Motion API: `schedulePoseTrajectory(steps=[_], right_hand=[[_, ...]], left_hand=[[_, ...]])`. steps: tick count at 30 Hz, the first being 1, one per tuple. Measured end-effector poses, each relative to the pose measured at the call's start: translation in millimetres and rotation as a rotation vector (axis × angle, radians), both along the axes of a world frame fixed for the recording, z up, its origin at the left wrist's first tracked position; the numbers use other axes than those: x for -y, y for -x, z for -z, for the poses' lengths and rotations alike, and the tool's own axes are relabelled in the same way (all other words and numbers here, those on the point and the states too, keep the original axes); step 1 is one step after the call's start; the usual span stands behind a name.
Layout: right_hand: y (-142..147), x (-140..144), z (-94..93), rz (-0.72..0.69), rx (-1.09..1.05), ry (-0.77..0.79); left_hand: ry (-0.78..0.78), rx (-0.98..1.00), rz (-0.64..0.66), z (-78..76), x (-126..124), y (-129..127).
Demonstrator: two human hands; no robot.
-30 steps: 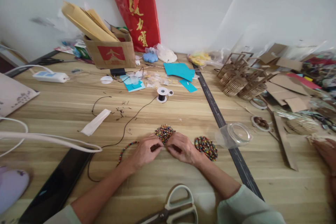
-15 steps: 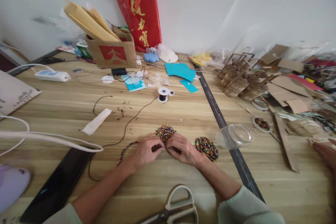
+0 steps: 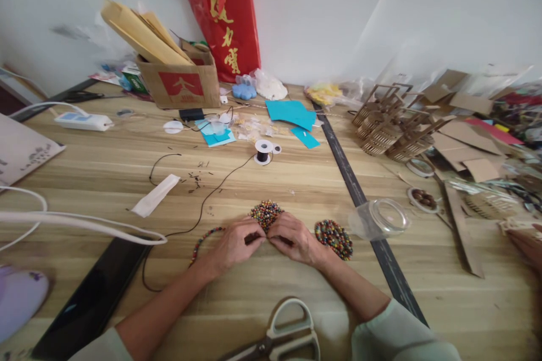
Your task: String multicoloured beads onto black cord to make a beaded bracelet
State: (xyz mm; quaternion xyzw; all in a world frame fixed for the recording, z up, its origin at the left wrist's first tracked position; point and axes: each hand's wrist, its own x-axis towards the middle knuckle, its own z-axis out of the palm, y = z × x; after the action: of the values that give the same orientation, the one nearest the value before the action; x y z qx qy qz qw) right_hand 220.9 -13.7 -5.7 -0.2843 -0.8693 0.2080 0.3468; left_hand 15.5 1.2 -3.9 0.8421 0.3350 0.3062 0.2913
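Note:
My left hand (image 3: 240, 241) and my right hand (image 3: 293, 238) meet fingertip to fingertip in front of a small heap of multicoloured beads (image 3: 266, 214). A beaded string (image 3: 199, 243) curves out from behind my left hand, which is closed in a pinch on its cord. Thumb and forefinger of my right hand are pressed together too; whatever lies between them is too small to make out. Right of that hand lies a coiled bead strand (image 3: 333, 240). Thin dark cord (image 3: 202, 208) runs from a white spool (image 3: 263, 152) toward the left of the beaded string.
Scissors (image 3: 292, 330) lie near the front edge. To the right are a clear plastic jar (image 3: 379, 220), small wooden baskets (image 3: 383, 130) and another person's hand (image 3: 525, 242). At left lie a black phone-like slab (image 3: 95, 293) and white cables (image 3: 84, 225). A cardboard box (image 3: 182, 84) stands behind.
Both hands keep nearly the same pinched pose over the same spot. The view has shifted very slightly.

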Motion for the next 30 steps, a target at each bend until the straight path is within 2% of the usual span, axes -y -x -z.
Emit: schedulePoseTrajectory(steps=[8,30], right_hand=[[-0.5,-0.7,1.8,-0.003,0.006,-0.016],[-0.2,-0.2,-0.8,-0.024,0.007,0.011]], left_hand=[[0.030,-0.041,-0.017,-0.9,0.4,-0.5],[-0.041,-0.041,0.017,-0.4,-0.7,-1.3]])
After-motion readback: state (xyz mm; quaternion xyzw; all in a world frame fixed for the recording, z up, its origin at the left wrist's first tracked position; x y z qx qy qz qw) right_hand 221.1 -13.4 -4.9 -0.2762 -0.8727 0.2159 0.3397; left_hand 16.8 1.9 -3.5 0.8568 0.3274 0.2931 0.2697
